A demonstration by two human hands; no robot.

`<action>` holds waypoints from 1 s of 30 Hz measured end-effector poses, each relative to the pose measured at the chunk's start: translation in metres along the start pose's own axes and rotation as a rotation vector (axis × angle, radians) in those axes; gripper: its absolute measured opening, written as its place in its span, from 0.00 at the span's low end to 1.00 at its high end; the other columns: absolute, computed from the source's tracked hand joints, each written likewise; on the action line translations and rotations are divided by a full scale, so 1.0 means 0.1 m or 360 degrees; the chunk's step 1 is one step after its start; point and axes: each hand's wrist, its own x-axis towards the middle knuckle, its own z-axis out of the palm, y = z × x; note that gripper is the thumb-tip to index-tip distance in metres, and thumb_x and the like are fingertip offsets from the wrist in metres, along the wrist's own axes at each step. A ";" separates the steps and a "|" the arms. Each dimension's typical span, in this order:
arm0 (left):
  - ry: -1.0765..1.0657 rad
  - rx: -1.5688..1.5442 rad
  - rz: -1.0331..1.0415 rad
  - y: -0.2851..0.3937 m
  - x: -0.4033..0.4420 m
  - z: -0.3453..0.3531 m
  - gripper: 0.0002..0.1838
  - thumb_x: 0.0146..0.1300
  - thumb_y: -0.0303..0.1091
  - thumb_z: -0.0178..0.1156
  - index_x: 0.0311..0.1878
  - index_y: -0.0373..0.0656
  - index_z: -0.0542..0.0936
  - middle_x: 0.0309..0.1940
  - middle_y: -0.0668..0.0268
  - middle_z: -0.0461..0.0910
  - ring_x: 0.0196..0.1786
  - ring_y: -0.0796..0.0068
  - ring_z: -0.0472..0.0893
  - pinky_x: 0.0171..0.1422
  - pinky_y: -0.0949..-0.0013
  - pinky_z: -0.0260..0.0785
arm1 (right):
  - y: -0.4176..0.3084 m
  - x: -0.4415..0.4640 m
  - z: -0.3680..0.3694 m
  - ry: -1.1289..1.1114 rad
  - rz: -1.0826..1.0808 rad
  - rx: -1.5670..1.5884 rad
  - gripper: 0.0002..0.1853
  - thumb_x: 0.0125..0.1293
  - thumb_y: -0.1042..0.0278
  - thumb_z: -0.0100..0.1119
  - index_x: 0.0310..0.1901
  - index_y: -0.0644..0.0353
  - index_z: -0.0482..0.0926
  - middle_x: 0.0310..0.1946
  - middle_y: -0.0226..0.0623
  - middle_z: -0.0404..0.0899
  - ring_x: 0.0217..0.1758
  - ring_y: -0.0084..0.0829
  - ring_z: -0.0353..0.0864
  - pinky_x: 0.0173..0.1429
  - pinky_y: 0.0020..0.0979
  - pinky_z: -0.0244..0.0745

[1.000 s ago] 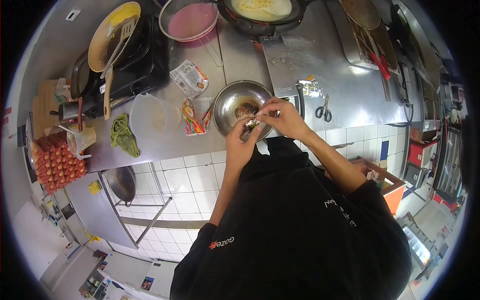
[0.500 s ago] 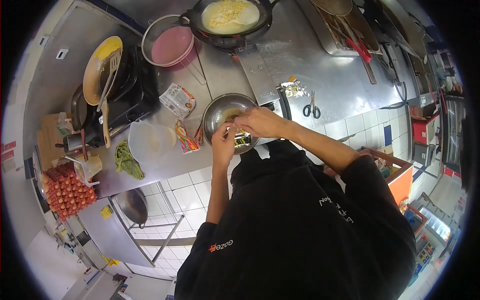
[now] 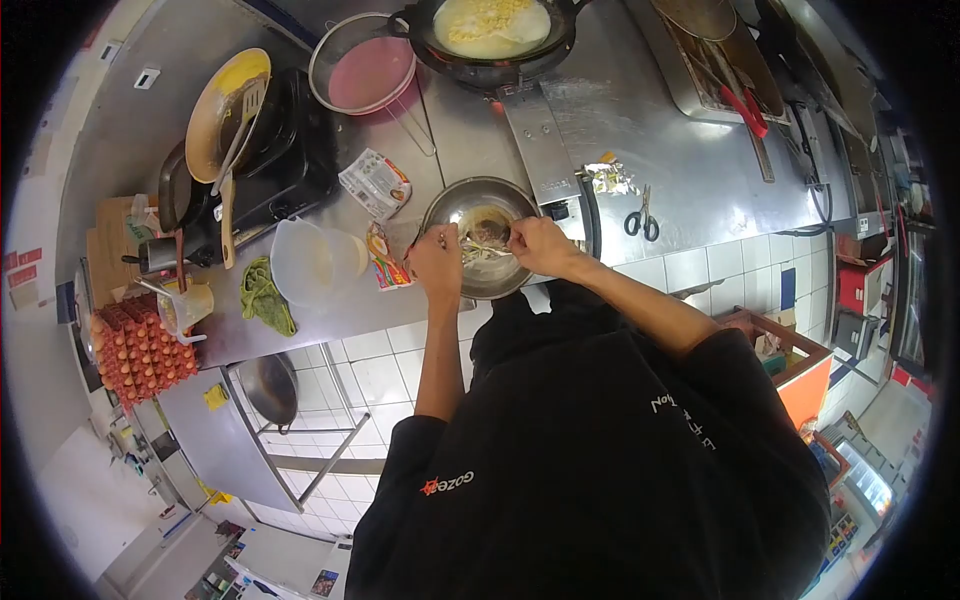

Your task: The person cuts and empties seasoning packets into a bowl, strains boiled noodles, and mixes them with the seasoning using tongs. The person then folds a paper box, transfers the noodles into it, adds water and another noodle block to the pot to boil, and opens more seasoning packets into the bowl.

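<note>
A metal bowl (image 3: 490,187) stands near the counter's front edge, with brownish and pale contents in its bottom. Above its left side is my left hand (image 3: 436,262), fingers closed. Over the right side my right hand (image 3: 541,246) is closed too. A thin strip, perhaps a small sachet, seems to stretch between the fingertips of both hands; it is too small to make out. Opened food packets (image 3: 376,184) lie left of the bowl. Scissors (image 3: 642,214) and a torn foil wrapper (image 3: 609,176) lie to its right.
A wok (image 3: 490,28) with pale liquid sits at the back, beside a sieve over a pink bowl (image 3: 371,64). At left are a frying pan (image 3: 205,128), a plastic container (image 3: 300,262), a green cloth (image 3: 266,297) and egg trays (image 3: 142,345). A tray (image 3: 690,100) holds red-handled tongs.
My hands were together over the bowl and have moved apart, the left one to the bowl's left side. The camera view has shifted.
</note>
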 end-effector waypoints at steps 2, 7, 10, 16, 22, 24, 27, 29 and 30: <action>0.0001 0.0098 0.0102 -0.03 0.01 0.05 0.17 0.74 0.44 0.68 0.45 0.37 0.91 0.34 0.48 0.90 0.34 0.52 0.89 0.43 0.54 0.78 | -0.03 0.02 -0.03 0.0041 -0.0024 -0.0054 0.09 0.67 0.70 0.64 0.38 0.68 0.87 0.39 0.62 0.88 0.46 0.60 0.90 0.54 0.53 0.85; 0.0057 0.0224 0.0251 -0.05 0.01 0.10 0.16 0.76 0.41 0.65 0.43 0.38 0.91 0.36 0.45 0.90 0.38 0.43 0.89 0.47 0.50 0.80 | -0.01 -0.01 -0.05 0.0186 -0.0038 -0.0135 0.11 0.69 0.70 0.62 0.38 0.72 0.86 0.36 0.65 0.87 0.46 0.62 0.90 0.53 0.56 0.85; 0.0081 0.0210 0.0263 -0.06 0.03 0.04 0.14 0.75 0.40 0.66 0.43 0.37 0.91 0.37 0.44 0.89 0.39 0.43 0.90 0.48 0.49 0.80 | 0.05 -0.01 -0.09 0.0256 0.0001 -0.0186 0.11 0.70 0.69 0.63 0.40 0.71 0.86 0.36 0.63 0.87 0.46 0.62 0.90 0.54 0.56 0.85; -0.0005 0.0093 0.0137 0.10 0.03 -0.07 0.12 0.73 0.39 0.68 0.45 0.38 0.85 0.34 0.50 0.88 0.38 0.43 0.88 0.45 0.47 0.77 | 0.07 0.04 -0.11 0.0123 0.0120 0.0112 0.11 0.70 0.66 0.67 0.44 0.67 0.86 0.37 0.54 0.90 0.46 0.56 0.91 0.54 0.51 0.86; -0.0171 0.0165 0.0273 0.17 0.06 -0.09 0.19 0.65 0.42 0.78 0.39 0.38 0.79 0.27 0.54 0.84 0.32 0.45 0.86 0.40 0.47 0.74 | -0.01 0.08 -0.07 0.0182 0.0145 0.0364 0.09 0.66 0.70 0.74 0.42 0.66 0.86 0.34 0.49 0.90 0.42 0.49 0.93 0.51 0.43 0.87; -0.0192 0.0071 0.0302 0.19 0.07 -0.07 0.20 0.63 0.44 0.80 0.36 0.37 0.82 0.29 0.54 0.86 0.33 0.47 0.87 0.40 0.50 0.76 | -0.06 0.11 -0.10 0.0116 0.0210 0.0393 0.09 0.66 0.70 0.74 0.42 0.67 0.87 0.34 0.49 0.91 0.41 0.47 0.94 0.50 0.43 0.87; -0.0213 0.0057 0.0286 0.20 0.07 -0.07 0.18 0.61 0.42 0.80 0.36 0.36 0.86 0.31 0.53 0.88 0.34 0.52 0.89 0.42 0.54 0.79 | -0.12 0.10 -0.16 -0.0013 0.0374 0.0536 0.10 0.66 0.69 0.74 0.42 0.67 0.89 0.35 0.50 0.91 0.39 0.43 0.94 0.49 0.41 0.87; -0.0265 -0.0022 0.0238 0.22 0.07 -0.11 0.15 0.61 0.40 0.80 0.38 0.38 0.89 0.32 0.55 0.90 0.33 0.58 0.90 0.42 0.58 0.80 | -0.15 0.08 -0.17 -0.0076 0.0468 0.0655 0.10 0.65 0.69 0.74 0.42 0.67 0.90 0.35 0.50 0.92 0.38 0.42 0.94 0.49 0.41 0.87; -0.0316 -0.0106 0.0190 0.22 0.07 -0.12 0.13 0.60 0.38 0.81 0.40 0.40 0.91 0.33 0.58 0.92 0.33 0.63 0.91 0.42 0.63 0.81 | -0.12 0.07 -0.15 -0.0084 0.0384 0.0667 0.09 0.66 0.69 0.73 0.43 0.67 0.90 0.35 0.49 0.92 0.38 0.43 0.94 0.49 0.41 0.87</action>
